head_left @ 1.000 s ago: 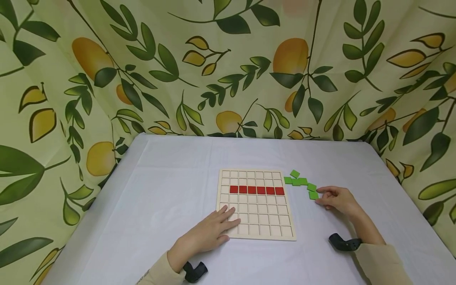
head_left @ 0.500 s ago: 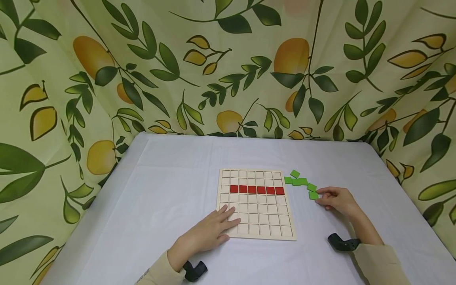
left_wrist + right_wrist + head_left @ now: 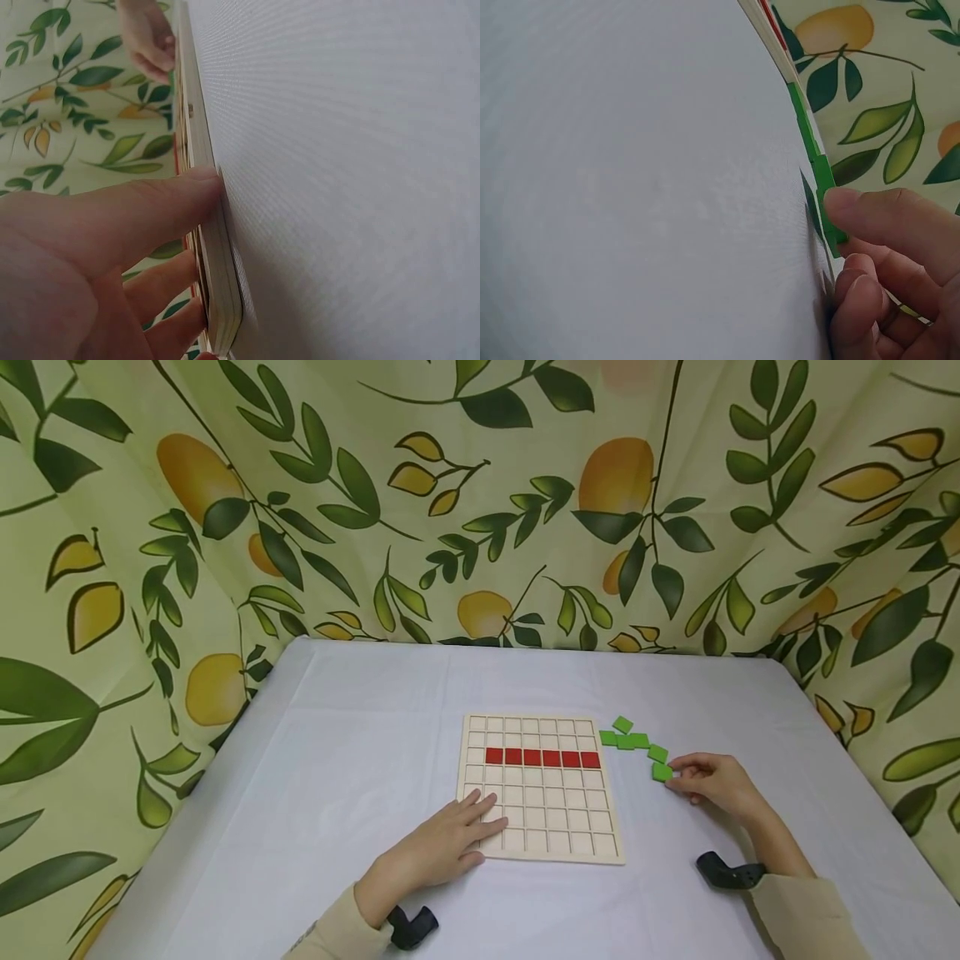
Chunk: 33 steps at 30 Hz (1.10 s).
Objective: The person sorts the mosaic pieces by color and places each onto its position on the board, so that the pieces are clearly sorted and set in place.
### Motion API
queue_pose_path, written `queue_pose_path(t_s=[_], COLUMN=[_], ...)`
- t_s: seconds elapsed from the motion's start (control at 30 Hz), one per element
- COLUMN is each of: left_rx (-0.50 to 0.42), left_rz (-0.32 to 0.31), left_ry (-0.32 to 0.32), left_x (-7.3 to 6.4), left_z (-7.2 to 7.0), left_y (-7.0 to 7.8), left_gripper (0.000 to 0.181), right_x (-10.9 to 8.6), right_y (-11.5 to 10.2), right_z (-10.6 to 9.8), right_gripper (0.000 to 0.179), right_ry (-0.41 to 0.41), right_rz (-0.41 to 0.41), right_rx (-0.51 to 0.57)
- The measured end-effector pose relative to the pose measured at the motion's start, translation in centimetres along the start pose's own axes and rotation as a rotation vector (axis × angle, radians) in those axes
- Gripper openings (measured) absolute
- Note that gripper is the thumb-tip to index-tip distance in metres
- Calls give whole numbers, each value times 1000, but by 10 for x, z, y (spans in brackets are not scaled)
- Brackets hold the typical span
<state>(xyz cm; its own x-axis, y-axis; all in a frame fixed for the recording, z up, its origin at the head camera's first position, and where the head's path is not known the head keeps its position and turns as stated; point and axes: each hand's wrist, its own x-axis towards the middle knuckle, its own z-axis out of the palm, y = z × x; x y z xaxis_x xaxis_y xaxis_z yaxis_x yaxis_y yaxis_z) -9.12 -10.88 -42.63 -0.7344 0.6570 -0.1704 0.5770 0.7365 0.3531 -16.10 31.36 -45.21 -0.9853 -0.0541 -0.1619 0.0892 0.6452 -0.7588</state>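
Observation:
A pale wooden grid board (image 3: pixel 543 817) lies on the table, with a row of red tiles (image 3: pixel 532 757) in its third row from the far side. My left hand (image 3: pixel 441 843) rests spread on the board's near left corner; in the left wrist view its thumb (image 3: pixel 161 210) touches the board's side edge (image 3: pixel 223 292). To the right of the board my right hand (image 3: pixel 711 781) pinches a green square tile (image 3: pixel 662 772) between thumb and fingers. The right wrist view shows that green tile (image 3: pixel 824 184) standing tilted off the cloth, the thumb (image 3: pixel 877 214) against it.
Several other green tiles (image 3: pixel 638 741) lie loosely between the board's far right edge and the right hand, some touching. A white cloth covers the table (image 3: pixel 360 718). A fruit-patterned curtain (image 3: pixel 480 527) hangs behind and at both sides. Each wrist wears a black device (image 3: pixel 729 870).
The green tile at the right fingertips, flat before, is now slightly lifted and tilted. My left hand stays on the board. The whole view has shifted very slightly.

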Motion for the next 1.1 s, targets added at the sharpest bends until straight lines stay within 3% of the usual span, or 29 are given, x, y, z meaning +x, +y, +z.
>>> queue_pose_path(t_s=[1.1], left_rx=[16], left_rz=[-5], left_ry=[-7], left_x=[0], left_z=[-1], left_y=[1], left_gripper=[50], right_x=[-4], right_y=[-27], right_z=[15], right_gripper=[37], right_ry=[-11], right_rz=[-79], right_rx=[24])
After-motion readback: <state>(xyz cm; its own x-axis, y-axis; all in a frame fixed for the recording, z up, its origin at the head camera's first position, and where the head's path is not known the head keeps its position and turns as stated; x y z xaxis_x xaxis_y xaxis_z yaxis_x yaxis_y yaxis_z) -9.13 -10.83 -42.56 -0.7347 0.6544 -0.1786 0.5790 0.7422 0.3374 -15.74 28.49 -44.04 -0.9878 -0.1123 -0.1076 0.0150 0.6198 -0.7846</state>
